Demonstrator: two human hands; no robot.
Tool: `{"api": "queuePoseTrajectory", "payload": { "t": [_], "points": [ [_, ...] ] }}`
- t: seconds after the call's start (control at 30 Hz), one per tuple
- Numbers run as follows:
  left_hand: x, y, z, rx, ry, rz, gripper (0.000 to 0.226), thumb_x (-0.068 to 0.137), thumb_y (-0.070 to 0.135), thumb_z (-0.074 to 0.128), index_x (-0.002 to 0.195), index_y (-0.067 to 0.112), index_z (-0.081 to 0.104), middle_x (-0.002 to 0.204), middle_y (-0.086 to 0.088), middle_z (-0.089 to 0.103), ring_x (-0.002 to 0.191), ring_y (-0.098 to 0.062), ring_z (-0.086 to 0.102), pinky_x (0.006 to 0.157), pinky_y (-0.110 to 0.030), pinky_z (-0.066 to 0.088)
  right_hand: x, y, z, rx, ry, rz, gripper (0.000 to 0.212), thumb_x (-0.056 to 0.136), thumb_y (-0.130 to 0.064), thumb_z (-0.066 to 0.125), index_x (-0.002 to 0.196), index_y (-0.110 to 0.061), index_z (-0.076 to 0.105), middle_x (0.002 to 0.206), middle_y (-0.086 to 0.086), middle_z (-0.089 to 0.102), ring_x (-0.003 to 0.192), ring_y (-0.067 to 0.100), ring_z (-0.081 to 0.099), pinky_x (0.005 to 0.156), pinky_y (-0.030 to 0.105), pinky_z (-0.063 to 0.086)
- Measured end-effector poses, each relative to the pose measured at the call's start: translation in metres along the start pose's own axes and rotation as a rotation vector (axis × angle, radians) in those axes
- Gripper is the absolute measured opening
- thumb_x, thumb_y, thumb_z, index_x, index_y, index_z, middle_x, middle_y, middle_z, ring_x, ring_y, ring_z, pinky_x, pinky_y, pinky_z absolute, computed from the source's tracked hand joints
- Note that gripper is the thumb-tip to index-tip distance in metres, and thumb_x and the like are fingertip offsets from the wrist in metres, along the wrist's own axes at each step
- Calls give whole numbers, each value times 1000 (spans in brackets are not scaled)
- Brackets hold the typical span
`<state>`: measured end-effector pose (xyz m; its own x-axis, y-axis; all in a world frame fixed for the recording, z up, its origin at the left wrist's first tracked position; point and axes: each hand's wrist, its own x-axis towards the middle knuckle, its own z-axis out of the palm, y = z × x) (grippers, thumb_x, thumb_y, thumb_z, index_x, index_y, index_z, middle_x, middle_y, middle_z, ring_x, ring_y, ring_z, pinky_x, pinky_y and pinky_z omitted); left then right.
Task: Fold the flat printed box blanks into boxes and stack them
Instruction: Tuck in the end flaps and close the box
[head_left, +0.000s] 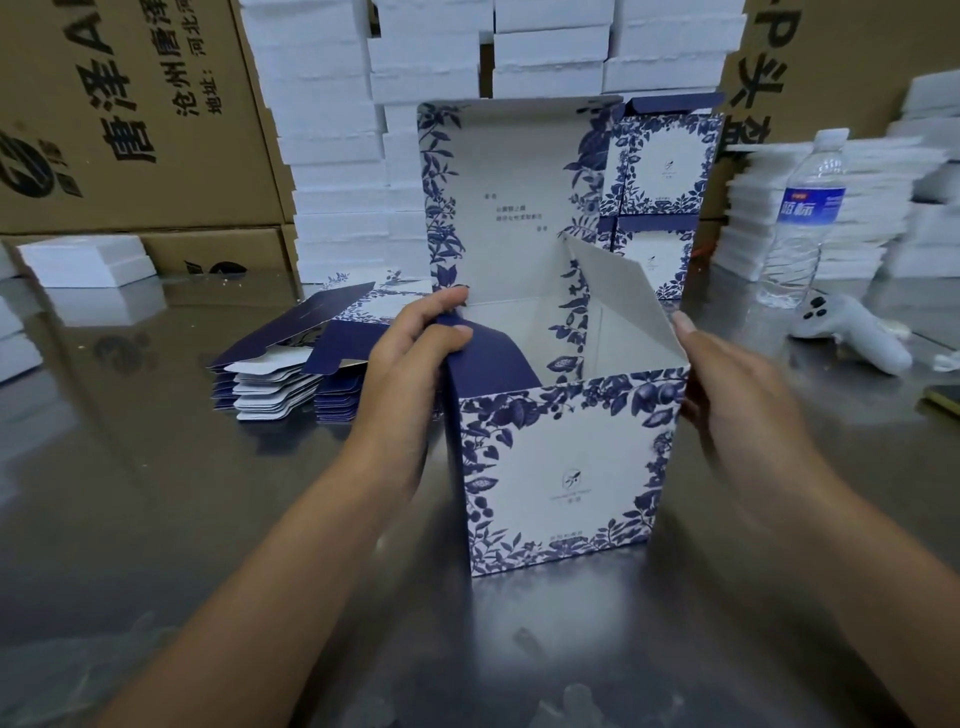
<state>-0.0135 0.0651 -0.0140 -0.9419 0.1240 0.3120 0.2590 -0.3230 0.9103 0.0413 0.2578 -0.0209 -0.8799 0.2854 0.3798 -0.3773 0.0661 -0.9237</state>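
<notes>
Left hand (415, 343) pinches navy flap (488, 358) (of the box (561, 467)); right hand (727, 384) flat against its side

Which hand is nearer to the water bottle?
Right. The right hand is at the printed box's right side, left of the water bottle; the left hand pinches its left flap, farther away.

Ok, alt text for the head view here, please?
A person folds an upright blue-and-white box on a metal table: the left hand pinches its dark blue side flap, the right hand lies flat against its right side. Flat blanks lie left of it, finished boxes and a water bottle stand behind.
</notes>
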Motion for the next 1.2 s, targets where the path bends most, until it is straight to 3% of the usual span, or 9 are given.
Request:
{"api": "queuePoseTrajectory", "payload": {
  "t": [0.07, 0.2, 0.3, 0.43, 0.63, 0.7, 0.83, 1.1, 1.2],
  "points": [
    [0, 0, 1, -6, -24, -2, 28, 87, 10, 51, 101, 27, 69, 78, 10, 68, 70, -9, 61, 61, -19, 50, -1, -2, 1, 19, -37, -1, 21, 77, -48, 62, 72, -33, 76, 76, -9, 73, 69, 1, 66, 75, 19, 51],
    [0, 1, 2, -4, -39, 2, 31, 91, 6, 46, 103, 25, 68, 83, 7, 67, 71, -10, 60, 59, -19, 50, 3, -2, -2, -14, -64, 80, 23, 67, -53, 63, 73, -36, 77, 74, -9, 73, 70, 3, 67, 84, 29, 47],
    [-1, 2, 2, 11, -33, -3, 32, 91, 6, 46, 102, 26, 68, 76, 10, 68, 70, -10, 61, 58, -18, 50, 1, -6, -2, 8, -162, 65, 33, 60, -61, 59, 78, -39, 76, 68, -6, 71, 62, 6, 64, 67, 19, 50],
    [-1, 3, 4, 17, -4, -14, 31, 92, 7, 48, 99, 28, 70, 77, 8, 70, 70, -10, 63, 57, -19, 50, 2, -13, -6, -60, -199, 91, 40, 60, -55, 67, 74, -19, 74, 72, 11, 63, 71, 26, 52, 72, 34, 34],
    [-5, 5, 7, 23, -1, -11, 29, 93, 8, 46, 102, 25, 68, 90, 4, 68, 77, -12, 62, 63, -21, 49, 3, -29, -7, -200, -227, 220, 25, 72, -33, 66, 69, -8, 66, 77, 16, 48, 76, 25, 41, 62, 29, 28],
    [-6, 4, 8, 12, 1, -11, 29, 93, 8, 46, 102, 25, 67, 95, 2, 66, 82, -15, 61, 68, -25, 48, 6, -35, -8, -279, -224, 237, 27, 82, -22, 62, 64, -2, 60, 74, 15, 46, 70, 24, 40, 54, 26, 27],
    [-5, 3, 9, -10, 11, -29, 30, 93, 9, 46, 98, 28, 69, 95, 1, 68, 84, -19, 61, 72, -31, 47, 12, -45, -9, -523, -259, 160, 40, 86, -22, 56, 47, -21, 47, 46, -2, 33, 40, 11, 27, 46, 26, 19],
    [-3, 0, 7, -8, 34, -15, 39, 89, 5, 46, 86, 33, 72, 84, 9, 69, 79, -15, 61, 68, -30, 47, 27, -60, -4, -685, -331, 260, 25, 88, -29, 55, 66, -17, 51, 52, 4, 35, 39, 13, 29, 39, 17, 24],
    [-3, -1, 7, 18, 44, -2, 38, 89, 5, 47, 85, 34, 72, 85, 7, 67, 81, -17, 58, 73, -33, 45, 33, -60, 2, -663, -311, 306, 16, 91, -29, 54, 80, -16, 56, 70, 11, 45, 62, 21, 41, 52, 24, 31]
  ]
}}
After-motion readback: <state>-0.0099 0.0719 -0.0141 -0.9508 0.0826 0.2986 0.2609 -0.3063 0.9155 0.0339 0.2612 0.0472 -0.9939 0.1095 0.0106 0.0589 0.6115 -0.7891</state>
